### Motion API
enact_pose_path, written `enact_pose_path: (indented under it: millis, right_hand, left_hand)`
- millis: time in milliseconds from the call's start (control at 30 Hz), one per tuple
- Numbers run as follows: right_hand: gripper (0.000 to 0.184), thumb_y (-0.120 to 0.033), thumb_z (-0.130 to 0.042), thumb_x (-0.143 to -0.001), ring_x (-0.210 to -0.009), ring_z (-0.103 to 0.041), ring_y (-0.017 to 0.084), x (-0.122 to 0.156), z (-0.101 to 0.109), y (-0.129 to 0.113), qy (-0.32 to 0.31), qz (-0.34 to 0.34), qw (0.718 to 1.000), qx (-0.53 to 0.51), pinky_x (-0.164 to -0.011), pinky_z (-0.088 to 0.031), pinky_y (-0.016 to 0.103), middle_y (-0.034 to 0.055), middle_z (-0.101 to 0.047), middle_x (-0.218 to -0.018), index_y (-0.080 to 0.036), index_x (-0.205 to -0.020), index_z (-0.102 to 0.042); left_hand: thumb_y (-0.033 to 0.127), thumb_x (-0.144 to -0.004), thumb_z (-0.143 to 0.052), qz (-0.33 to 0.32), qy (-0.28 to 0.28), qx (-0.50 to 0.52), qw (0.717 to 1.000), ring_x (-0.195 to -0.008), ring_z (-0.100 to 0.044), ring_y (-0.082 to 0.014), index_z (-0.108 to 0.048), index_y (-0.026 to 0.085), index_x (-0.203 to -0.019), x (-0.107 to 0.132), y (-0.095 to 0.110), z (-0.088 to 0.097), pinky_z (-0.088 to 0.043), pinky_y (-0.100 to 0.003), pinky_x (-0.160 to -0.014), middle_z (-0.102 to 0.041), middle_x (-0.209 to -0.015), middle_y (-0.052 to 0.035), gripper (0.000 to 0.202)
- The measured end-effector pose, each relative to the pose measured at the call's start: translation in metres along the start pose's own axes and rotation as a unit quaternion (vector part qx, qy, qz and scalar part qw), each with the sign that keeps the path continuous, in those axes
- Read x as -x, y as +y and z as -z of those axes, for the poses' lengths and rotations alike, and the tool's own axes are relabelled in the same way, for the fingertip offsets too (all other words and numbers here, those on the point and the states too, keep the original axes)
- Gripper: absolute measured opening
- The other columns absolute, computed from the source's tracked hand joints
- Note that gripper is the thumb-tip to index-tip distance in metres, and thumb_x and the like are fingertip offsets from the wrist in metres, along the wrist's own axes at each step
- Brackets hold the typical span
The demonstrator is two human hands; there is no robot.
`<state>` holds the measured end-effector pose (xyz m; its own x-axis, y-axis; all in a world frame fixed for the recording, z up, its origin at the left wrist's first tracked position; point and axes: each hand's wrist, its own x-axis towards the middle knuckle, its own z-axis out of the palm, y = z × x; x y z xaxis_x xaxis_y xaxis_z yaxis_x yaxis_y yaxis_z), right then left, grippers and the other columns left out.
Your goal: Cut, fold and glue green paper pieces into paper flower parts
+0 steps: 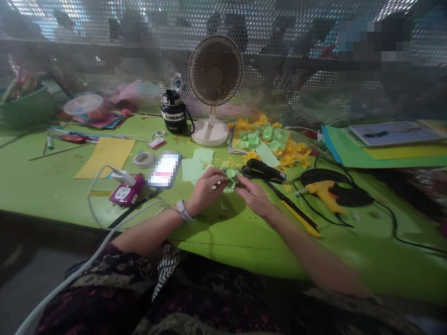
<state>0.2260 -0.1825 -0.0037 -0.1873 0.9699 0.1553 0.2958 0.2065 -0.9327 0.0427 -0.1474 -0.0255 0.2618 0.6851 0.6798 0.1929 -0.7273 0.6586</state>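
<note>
Between my two hands is a small light green paper flower (pixel 231 175). My left hand (pixel 208 186), with a pale band on the wrist, pinches it from the left. From the right, the fingers of my right hand (pixel 254 194) close on its other edge. Pale green paper sheets (pixel 193 168) lie just behind my left hand. A black stapler (pixel 267 171) rests beyond my right hand, and a yellow cutter knife (pixel 301 217) lies to the right of it. Green paper scraps are scattered under and around my fingers.
Behind stand a fan (pixel 211 132) and a black jug (pixel 173 116). Finished-looking green paper flowers (pixel 256 137) and orange ones (pixel 293 152) are heaped at the back. A yellow glue gun (pixel 326 194) lies right; a phone (pixel 165 170), tape roll (pixel 143 159) and purple power adapter (pixel 127 190) lie left.
</note>
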Motion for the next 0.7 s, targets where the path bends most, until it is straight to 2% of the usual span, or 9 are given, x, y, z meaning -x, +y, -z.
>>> enact_pose_path:
  millis: [100, 300, 467, 567, 700]
  right_hand:
    - [0.039, -0.027, -0.056, -0.083, -0.103, -0.069, 0.025, 0.0017, 0.0008, -0.0044, 0.016, -0.018, 1.0, -0.001, -0.094, -0.053, 0.046, 0.0074, -0.074, -0.105, -0.021, -0.12, -0.067]
    - [0.018, -0.028, -0.056, -0.084, -0.083, -0.069, 0.023, 0.002, 0.0002, -0.0084, 0.028, -0.041, 0.999, 0.018, -0.082, -0.056, 0.043, 0.0056, -0.074, -0.087, -0.02, -0.089, -0.071]
    - [0.018, -0.029, -0.056, -0.086, -0.085, -0.07, 0.021, 0.0024, -0.0049, -0.0058, 0.0, -0.033, 0.999, -0.041, -0.084, -0.057, 0.041, 0.006, -0.074, -0.096, -0.021, -0.094, -0.07]
    - [0.02, -0.03, -0.056, -0.088, -0.087, -0.07, 0.021, 0.0043, -0.0063, -0.0067, -0.01, -0.034, 0.997, -0.062, -0.086, -0.057, 0.041, 0.0068, -0.074, -0.098, -0.02, -0.096, -0.07]
    - [0.019, -0.031, -0.058, -0.088, -0.088, -0.07, 0.021, 0.0055, -0.0052, -0.0064, 0.003, -0.03, 0.999, -0.031, -0.088, -0.056, 0.04, 0.0069, -0.074, -0.097, -0.019, -0.097, -0.07]
  left_hand:
    - [0.023, -0.087, -0.065, 0.023, 0.003, 0.007, 1.0, -0.086, -0.062, -0.0171, -0.07, 0.019, -0.084, -0.001, 0.0021, -0.0002, -0.055, -0.032, -0.074, -0.063, -0.095, -0.0077, 0.007]
    - [0.023, -0.086, -0.066, 0.022, 0.021, 0.008, 1.0, -0.084, -0.061, -0.0157, -0.071, 0.017, -0.083, -0.0027, 0.0051, 0.0002, -0.054, -0.028, -0.068, -0.064, -0.094, -0.0088, 0.009]
    - [0.029, -0.088, -0.065, 0.057, 0.006, 0.002, 0.998, -0.08, -0.061, -0.0149, -0.071, 0.016, -0.079, -0.0021, 0.0094, 0.0005, -0.052, -0.026, -0.061, -0.065, -0.092, -0.0092, 0.017]
    - [0.03, -0.088, -0.065, 0.062, 0.006, 0.0, 0.998, -0.085, -0.062, -0.0159, -0.072, 0.016, -0.078, -0.0021, 0.0105, 0.0003, -0.054, -0.029, -0.07, -0.066, -0.092, -0.009, 0.019]
    - [0.031, -0.086, -0.068, 0.081, 0.009, 0.031, 0.996, -0.092, -0.063, -0.0183, -0.074, 0.017, -0.077, -0.0024, 0.0095, -0.0004, -0.053, -0.034, -0.08, -0.067, -0.096, -0.01, 0.018]
